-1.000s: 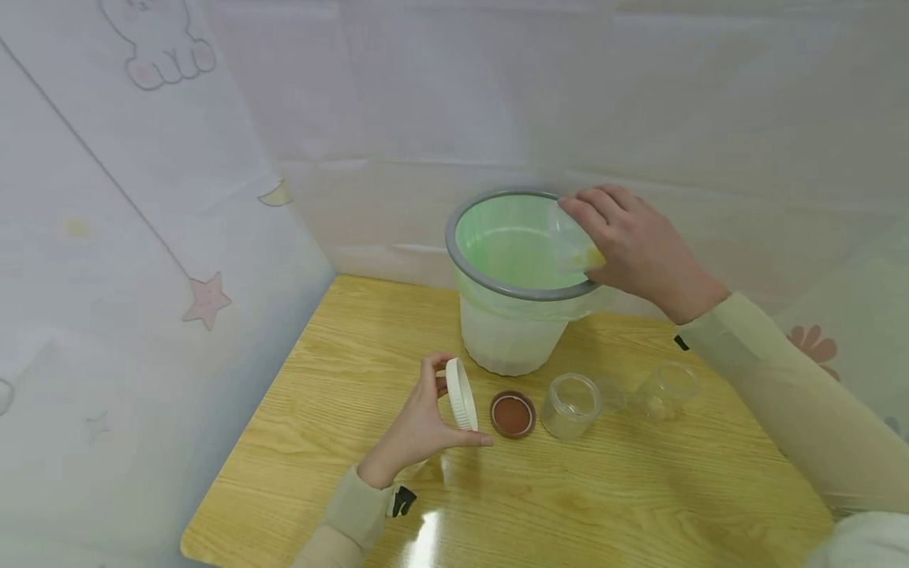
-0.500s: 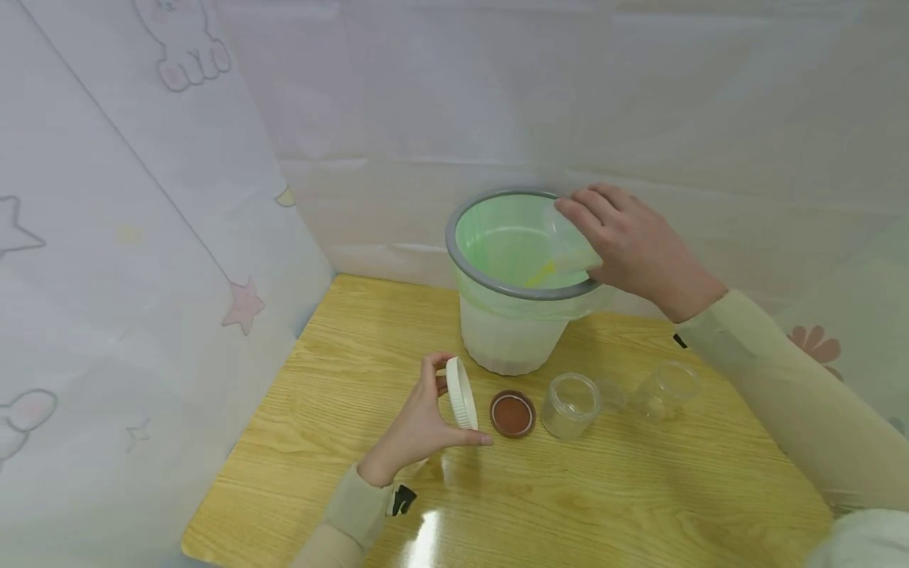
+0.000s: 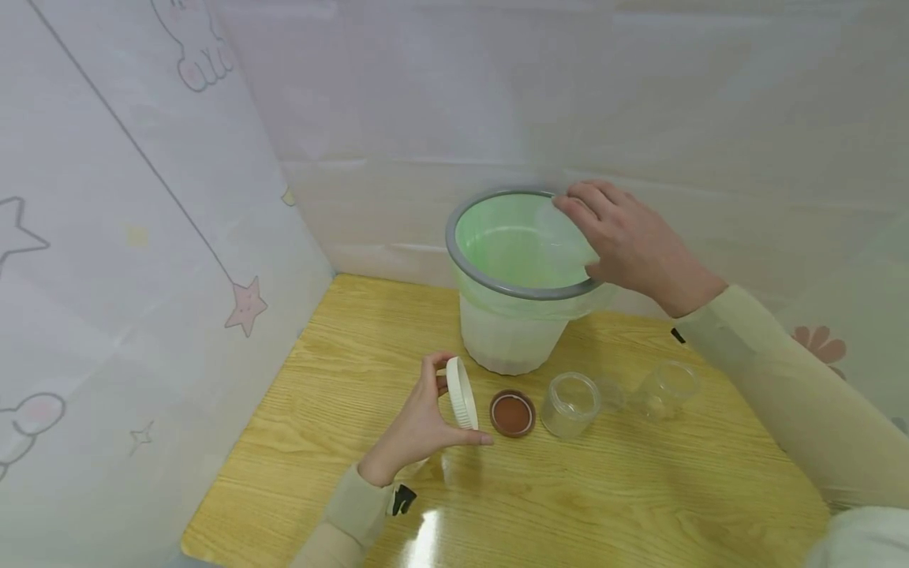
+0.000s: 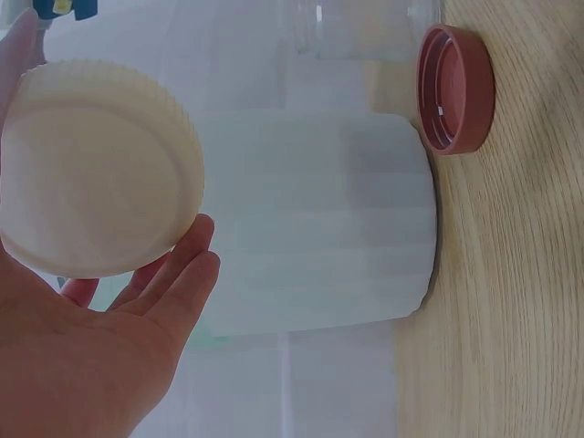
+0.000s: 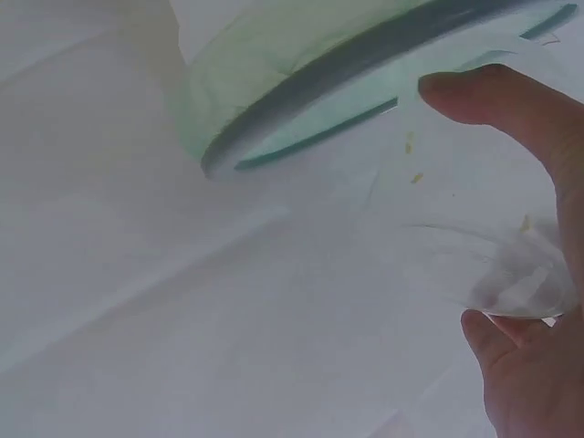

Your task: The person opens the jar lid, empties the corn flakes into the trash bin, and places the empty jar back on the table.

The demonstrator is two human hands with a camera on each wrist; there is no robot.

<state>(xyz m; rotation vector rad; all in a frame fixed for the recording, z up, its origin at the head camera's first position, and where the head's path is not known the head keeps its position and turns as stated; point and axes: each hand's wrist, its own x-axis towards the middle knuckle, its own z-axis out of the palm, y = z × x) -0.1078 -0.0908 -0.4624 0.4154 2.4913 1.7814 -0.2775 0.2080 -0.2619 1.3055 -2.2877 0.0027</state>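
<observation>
My right hand [image 3: 635,248] holds a clear jar [image 5: 456,255] tilted, its mouth inside the rim of the bin [image 3: 504,343], which has a green liner and a grey ring. A few yellow bits cling to the jar's wall in the right wrist view. Low in front of the bin, my left hand [image 3: 412,434] grips a cream ribbed lid [image 4: 96,173] on edge between thumb and fingers. Close to that lid, a reddish-brown lid [image 3: 512,414] lies inside-up on the table.
Right of the brown lid stands an uncovered clear jar [image 3: 570,414]. Farther right are a clear flat disc [image 3: 609,393] and another clear container [image 3: 667,390]. The wooden table [image 3: 305,410] meets patterned sheets at the left and back.
The yellow contents slid out of the right hand's jar into the bin. The right hand tipped the jar slightly further; the left hand and its lid stayed put. The left sheet's pattern shifted.
</observation>
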